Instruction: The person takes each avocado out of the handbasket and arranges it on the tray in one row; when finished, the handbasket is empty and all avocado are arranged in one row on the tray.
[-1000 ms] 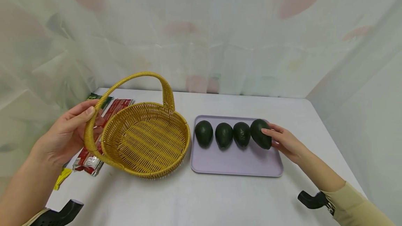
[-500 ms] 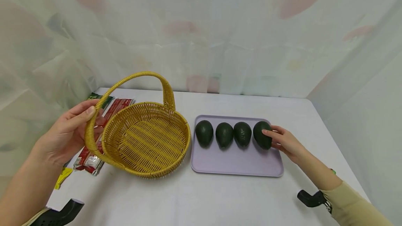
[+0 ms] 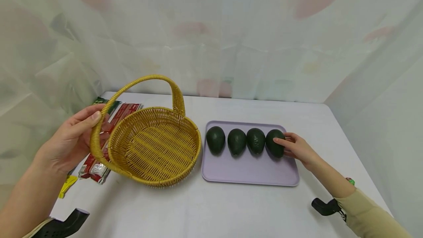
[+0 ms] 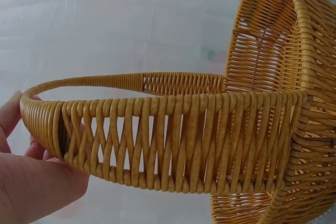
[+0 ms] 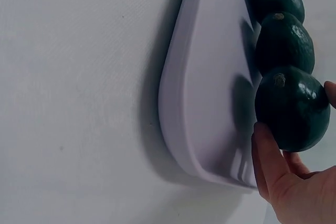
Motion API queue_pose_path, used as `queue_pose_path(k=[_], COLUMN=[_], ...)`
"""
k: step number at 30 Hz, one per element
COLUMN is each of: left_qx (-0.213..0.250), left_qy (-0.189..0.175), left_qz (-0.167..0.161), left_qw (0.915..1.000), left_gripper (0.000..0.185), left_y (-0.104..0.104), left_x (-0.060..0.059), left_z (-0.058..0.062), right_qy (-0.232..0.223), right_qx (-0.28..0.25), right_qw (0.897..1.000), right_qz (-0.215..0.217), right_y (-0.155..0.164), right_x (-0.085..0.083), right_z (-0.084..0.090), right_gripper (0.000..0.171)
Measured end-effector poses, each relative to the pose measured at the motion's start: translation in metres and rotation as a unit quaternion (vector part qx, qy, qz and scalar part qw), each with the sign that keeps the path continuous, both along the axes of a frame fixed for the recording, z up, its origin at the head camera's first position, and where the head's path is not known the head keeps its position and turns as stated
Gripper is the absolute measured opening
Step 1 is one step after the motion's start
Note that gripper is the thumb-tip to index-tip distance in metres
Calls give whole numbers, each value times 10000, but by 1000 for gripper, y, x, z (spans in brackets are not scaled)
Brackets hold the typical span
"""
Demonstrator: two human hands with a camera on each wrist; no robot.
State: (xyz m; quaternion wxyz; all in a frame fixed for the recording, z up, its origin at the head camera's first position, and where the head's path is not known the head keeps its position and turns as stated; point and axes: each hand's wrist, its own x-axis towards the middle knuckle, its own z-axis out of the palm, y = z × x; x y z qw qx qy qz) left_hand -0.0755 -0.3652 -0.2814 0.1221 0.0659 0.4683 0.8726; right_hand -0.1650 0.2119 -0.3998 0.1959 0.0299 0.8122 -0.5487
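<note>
My left hand (image 3: 71, 137) grips the wrapped handle (image 4: 173, 142) of a yellow-brown wicker basket (image 3: 155, 150). The basket tips toward me, its woven floor showing with nothing on it. On the right, a lilac tray (image 3: 248, 173) carries several dark green avocados in a row. My right hand (image 3: 300, 150) holds the rightmost avocado (image 3: 273, 144) between thumb and fingers, close beside its neighbour (image 3: 256, 141). In the right wrist view, the fingers curve around the near side of this avocado (image 5: 291, 111), and its stem end faces the camera.
Red and silver packets (image 3: 96, 172) lie behind and left of the basket, with a green packet (image 3: 102, 101) at the back. A yellow wrapper (image 3: 67, 186) is near the left edge. A small green and red item (image 3: 350, 181) peeks past my right forearm. A patterned curtain (image 3: 211, 39) closes off the back.
The avocado in my right hand has come down from a tilted position to stand in line with the others, still held. The left hand and basket stay put.
</note>
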Motion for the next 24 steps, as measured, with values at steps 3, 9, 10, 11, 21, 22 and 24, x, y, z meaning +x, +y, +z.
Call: queue_pose_path(k=[3, 9, 10, 11, 21, 22, 24], left_qx=[22, 70, 62, 51, 34, 34, 43], left_qy=[21, -12, -24, -34, -38, -42, -66], left_qz=[-35, -49, -28, -11, 10, 8, 12], left_qw=[10000, 10000, 10000, 10000, 10000, 10000, 10000], left_gripper=[33, 33, 33, 33, 33, 32, 32], left_y=[0, 0, 0, 0, 0, 0, 0], left_x=[0, 0, 0, 0, -1, -1, -1], left_z=[0, 0, 0, 0, 0, 0, 0], right_qy=[1, 3, 1, 1, 114, 134, 147], right_qx=[99, 366, 396, 420, 652, 671, 683], right_qw=[9999, 9993, 9991, 9990, 9976, 9974, 9973], right_qz=[24, 116, 130, 139, 207, 230, 216], right_y=[-2, -2, -2, -1, 0, 1, 2], right_x=[-1, -3, -3, -3, -5, -5, -5], right_z=[-1, -5, -5, -6, -5, -5, -5], right_gripper=[79, 81, 82, 82, 82, 82, 82])
